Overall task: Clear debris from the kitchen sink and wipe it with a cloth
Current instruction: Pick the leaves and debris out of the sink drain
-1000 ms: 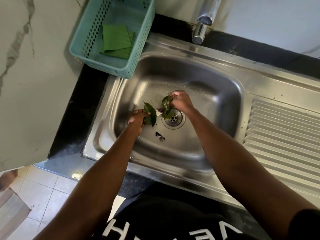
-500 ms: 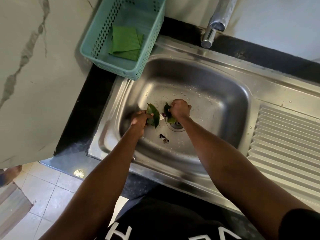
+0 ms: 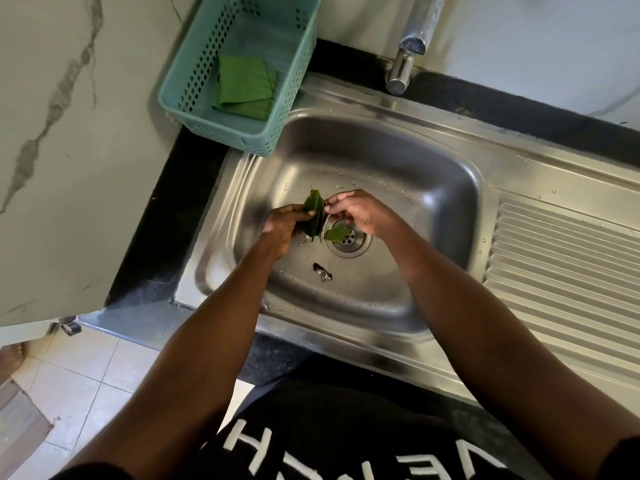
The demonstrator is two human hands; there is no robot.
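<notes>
Over the steel sink (image 3: 450, 188), your left hand (image 3: 282, 226) grips dark green leaves (image 3: 314, 216), your right hand (image 3: 360, 211) pinches at their edge with curled fingers, one leaf (image 3: 336, 232) lies on the drain (image 3: 350, 241), and the green cloth (image 3: 244, 86) sits in the teal basket (image 3: 194, 77).

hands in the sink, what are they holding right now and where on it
The left hand grips dark green leaves along their left edge. The right hand touches their right edge with its fingertips; whether it pinches them cannot be told.
</notes>
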